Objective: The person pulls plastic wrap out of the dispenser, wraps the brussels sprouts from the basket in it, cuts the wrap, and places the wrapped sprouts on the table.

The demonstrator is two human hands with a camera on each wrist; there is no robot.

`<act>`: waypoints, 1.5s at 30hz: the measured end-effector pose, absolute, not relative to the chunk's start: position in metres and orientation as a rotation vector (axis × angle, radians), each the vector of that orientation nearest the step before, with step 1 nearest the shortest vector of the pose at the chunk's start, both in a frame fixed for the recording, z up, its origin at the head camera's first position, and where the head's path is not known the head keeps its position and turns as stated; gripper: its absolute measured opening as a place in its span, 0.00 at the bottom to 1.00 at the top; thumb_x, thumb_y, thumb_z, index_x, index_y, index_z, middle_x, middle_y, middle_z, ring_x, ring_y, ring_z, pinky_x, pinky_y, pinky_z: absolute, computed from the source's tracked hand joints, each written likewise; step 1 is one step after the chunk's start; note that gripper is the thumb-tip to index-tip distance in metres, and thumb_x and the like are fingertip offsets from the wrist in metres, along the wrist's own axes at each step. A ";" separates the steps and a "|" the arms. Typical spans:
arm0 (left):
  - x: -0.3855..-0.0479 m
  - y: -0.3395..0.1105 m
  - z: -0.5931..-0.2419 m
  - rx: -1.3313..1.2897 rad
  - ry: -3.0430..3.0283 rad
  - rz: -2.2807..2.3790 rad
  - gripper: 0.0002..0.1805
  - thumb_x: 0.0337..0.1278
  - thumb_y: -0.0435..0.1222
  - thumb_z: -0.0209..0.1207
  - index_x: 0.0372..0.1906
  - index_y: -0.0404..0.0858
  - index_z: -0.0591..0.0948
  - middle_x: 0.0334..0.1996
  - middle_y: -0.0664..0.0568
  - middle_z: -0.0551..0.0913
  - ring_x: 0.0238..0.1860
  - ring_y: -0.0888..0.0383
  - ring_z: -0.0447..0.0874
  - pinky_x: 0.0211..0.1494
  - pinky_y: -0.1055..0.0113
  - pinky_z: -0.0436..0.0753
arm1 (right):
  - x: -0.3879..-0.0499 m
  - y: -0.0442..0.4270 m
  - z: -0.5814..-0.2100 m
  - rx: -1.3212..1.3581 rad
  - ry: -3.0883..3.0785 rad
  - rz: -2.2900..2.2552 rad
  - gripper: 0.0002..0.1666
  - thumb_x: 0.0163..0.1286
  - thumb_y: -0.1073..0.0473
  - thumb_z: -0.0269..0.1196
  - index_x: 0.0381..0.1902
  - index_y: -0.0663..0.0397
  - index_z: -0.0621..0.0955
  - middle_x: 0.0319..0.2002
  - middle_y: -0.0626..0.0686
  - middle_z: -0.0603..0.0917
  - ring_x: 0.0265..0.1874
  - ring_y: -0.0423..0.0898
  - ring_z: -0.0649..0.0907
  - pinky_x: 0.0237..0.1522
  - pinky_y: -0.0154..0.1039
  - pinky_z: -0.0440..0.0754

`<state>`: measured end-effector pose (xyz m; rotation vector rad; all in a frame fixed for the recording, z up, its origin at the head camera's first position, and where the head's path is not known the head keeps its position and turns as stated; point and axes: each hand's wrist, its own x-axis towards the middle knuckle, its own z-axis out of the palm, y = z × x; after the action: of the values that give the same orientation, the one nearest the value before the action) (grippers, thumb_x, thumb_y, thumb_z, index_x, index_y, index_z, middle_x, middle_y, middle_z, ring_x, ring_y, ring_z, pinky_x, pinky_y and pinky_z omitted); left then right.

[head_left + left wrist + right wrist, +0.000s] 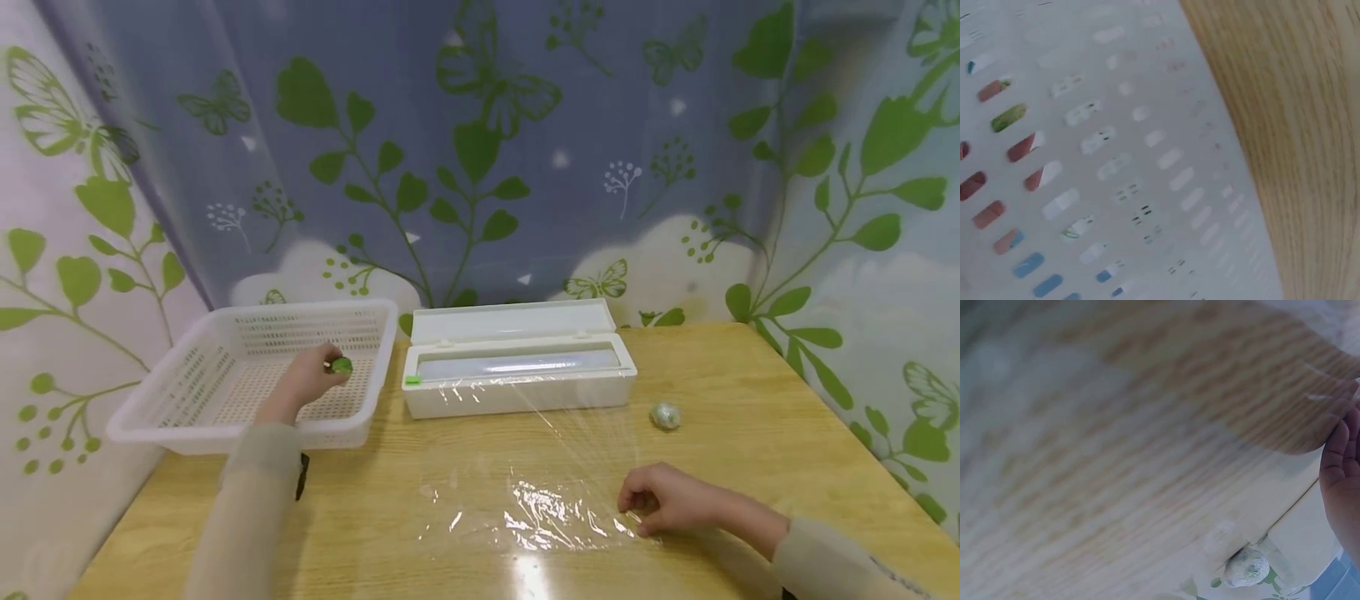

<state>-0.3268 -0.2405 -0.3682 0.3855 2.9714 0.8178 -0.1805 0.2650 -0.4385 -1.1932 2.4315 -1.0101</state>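
Note:
In the head view my left hand point(306, 379) is over the white plastic basket point(382, 367), its fingertips gripping a small round green item point(342, 365), perhaps a Brussels sprout or lime. The left wrist view faces the slotted basket wall point(1147, 156); bits of the hand and something green show through the slots. My right hand point(671, 498) pinches the near right edge of a clear cling film sheet point(547, 508), which stretches over the table from the white dispenser box point(517, 398). Right of that box lies a round greenish item wrapped in film point(665, 416).
The dispenser's lid point(513, 322) stands raised at the back, and a green slider point(413, 380) sits at its left end. A patterned curtain point(480, 150) hangs behind the wooden table point(720, 375). The wrapped item point(1247, 567) also appears low in the right wrist view.

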 end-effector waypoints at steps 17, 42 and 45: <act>-0.312 -0.211 -0.340 0.521 3.157 1.110 0.23 0.54 0.35 0.57 0.54 0.29 0.69 0.51 0.35 0.70 0.47 0.40 0.71 0.47 0.51 0.73 | -0.183 0.264 -0.439 -1.232 2.439 -1.012 0.13 0.47 0.65 0.67 0.32 0.54 0.77 0.29 0.40 0.74 0.29 0.34 0.73 0.28 0.31 0.75; -0.255 -0.098 -0.345 1.210 2.665 1.063 0.15 0.46 0.28 0.62 0.42 0.31 0.76 0.39 0.46 0.76 0.40 0.52 0.77 0.37 0.71 0.78 | -0.182 0.264 -0.442 -1.199 2.396 -1.044 0.13 0.47 0.66 0.67 0.32 0.55 0.76 0.28 0.39 0.73 0.28 0.33 0.72 0.26 0.31 0.74; -0.244 -0.075 -0.352 1.363 2.577 0.824 0.13 0.46 0.30 0.62 0.41 0.32 0.77 0.36 0.49 0.77 0.38 0.56 0.76 0.38 0.71 0.76 | -0.183 0.264 -0.442 -1.202 2.386 -1.054 0.13 0.47 0.67 0.67 0.32 0.55 0.76 0.28 0.40 0.73 0.28 0.33 0.72 0.26 0.31 0.74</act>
<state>-0.2440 -0.0749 -0.3517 1.3634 2.5769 0.8245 -0.1835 0.2639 -0.4417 -1.2019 2.3856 -1.0539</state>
